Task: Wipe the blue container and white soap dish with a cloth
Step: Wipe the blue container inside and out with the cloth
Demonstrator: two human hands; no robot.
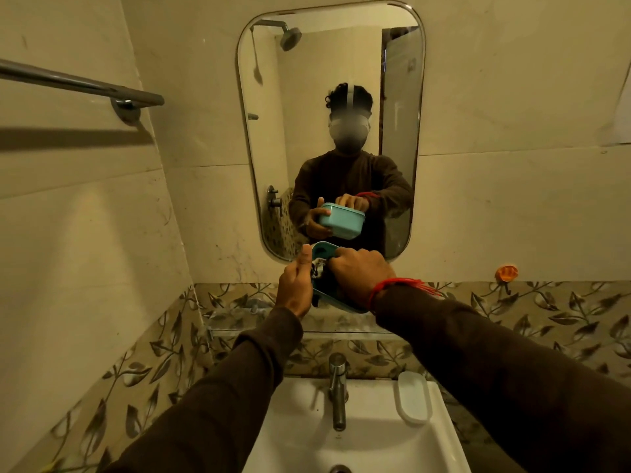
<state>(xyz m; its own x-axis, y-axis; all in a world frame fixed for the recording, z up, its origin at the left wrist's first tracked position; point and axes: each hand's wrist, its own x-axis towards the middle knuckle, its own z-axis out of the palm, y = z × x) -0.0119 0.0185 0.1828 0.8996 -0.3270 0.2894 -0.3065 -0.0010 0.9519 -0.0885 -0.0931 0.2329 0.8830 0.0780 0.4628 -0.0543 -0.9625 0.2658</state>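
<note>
Sleeves fill the lower frame, both arms stretched out over the sink (358,438); towel bar (82,85) far left on the wall; left hand (295,285) grips the near-left edge of the blue container (322,250), thumb up; cloth (319,268) is bunched inside the container between the hands; right hand (358,274) is closed over the cloth, pressing it into the container, red thread at the wrist; container is held up in front of the mirror (331,131), above the tap (338,390); white soap dish (413,397) sits untouched on the sink's right rim, well apart from both hands; risk: one-handed hold on the edge only, so hard scrubbing could twist the container loose into the sink; cloth could slip out
</note>
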